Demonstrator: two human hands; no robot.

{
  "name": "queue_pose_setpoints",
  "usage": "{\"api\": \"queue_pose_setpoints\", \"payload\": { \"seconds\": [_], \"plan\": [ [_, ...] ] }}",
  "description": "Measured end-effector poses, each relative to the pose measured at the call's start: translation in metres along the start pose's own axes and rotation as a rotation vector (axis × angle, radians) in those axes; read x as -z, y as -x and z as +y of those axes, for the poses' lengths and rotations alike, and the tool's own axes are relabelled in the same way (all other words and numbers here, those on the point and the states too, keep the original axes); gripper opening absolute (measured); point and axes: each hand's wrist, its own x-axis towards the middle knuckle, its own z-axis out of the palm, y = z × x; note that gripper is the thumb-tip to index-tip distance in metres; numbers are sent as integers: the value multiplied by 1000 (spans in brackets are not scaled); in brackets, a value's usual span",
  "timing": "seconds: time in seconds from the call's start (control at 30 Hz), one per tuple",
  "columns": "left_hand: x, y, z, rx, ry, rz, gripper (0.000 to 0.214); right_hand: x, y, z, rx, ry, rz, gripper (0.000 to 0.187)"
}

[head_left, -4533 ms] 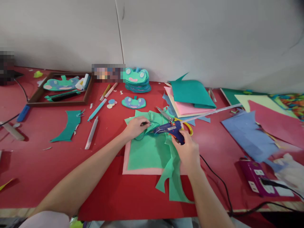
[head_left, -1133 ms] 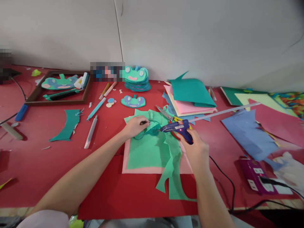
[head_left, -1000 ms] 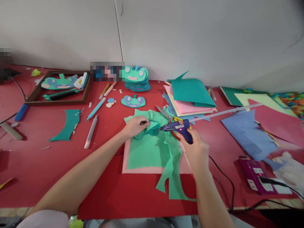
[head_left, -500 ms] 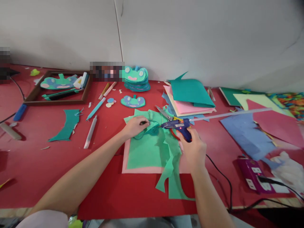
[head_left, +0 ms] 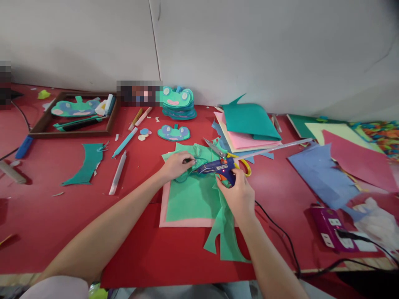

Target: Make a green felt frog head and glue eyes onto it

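Observation:
My right hand (head_left: pixel 237 193) is wrapped round the grip of a blue glue gun (head_left: pixel 220 166). A long clear glue stick (head_left: pixel 277 148) sticks out of its back end. The nozzle points left, close to the fingers of my left hand (head_left: pixel 179 165). Those fingers are closed on a green felt cutout (head_left: pixel 183 177), partly hidden by the hand. Beneath lie a light green felt sheet (head_left: pixel 190 205) and a pink sheet (head_left: pixel 164 216). Scissors (head_left: pixel 220 150) with yellow handles rest behind the gun.
A finished felt face (head_left: pixel 173 133) lies behind my left hand, before a stack of felt faces (head_left: pixel 178 110). Folded felt (head_left: pixel 251 124) sits at the back. Left is a wooden tray (head_left: pixel 75 133); right, a purple power strip (head_left: pixel 332 228). A black cord (head_left: pixel 280 228) trails beside my right arm.
My right hand has brought the glue gun left, its nozzle now close to my left fingers and over the cutout. My left hand has stayed in place.

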Motion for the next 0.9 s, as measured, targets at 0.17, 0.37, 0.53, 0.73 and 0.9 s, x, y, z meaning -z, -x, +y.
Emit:
{"api": "queue_pose_setpoints", "payload": {
  "seconds": [0.17,0.37,0.53,0.73,0.9],
  "plan": [
    [1,0,1,12,2,-17,18,0,1,-3,-9,-13,-45,36],
    [1,0,1,2,-4,-12,18,-1,1,-1,4,-56,-54,30],
    [1,2,2,13,27,-33,23,7,-6,10,-169,-111,18,36],
    [2,3,5,-28,15,-57,31,21,-16,18,-378,-184,123,39],
    [-6,11,18,-50,-285,-5,14,20,-18,21,-420,-215,125,41]
  ]
}}
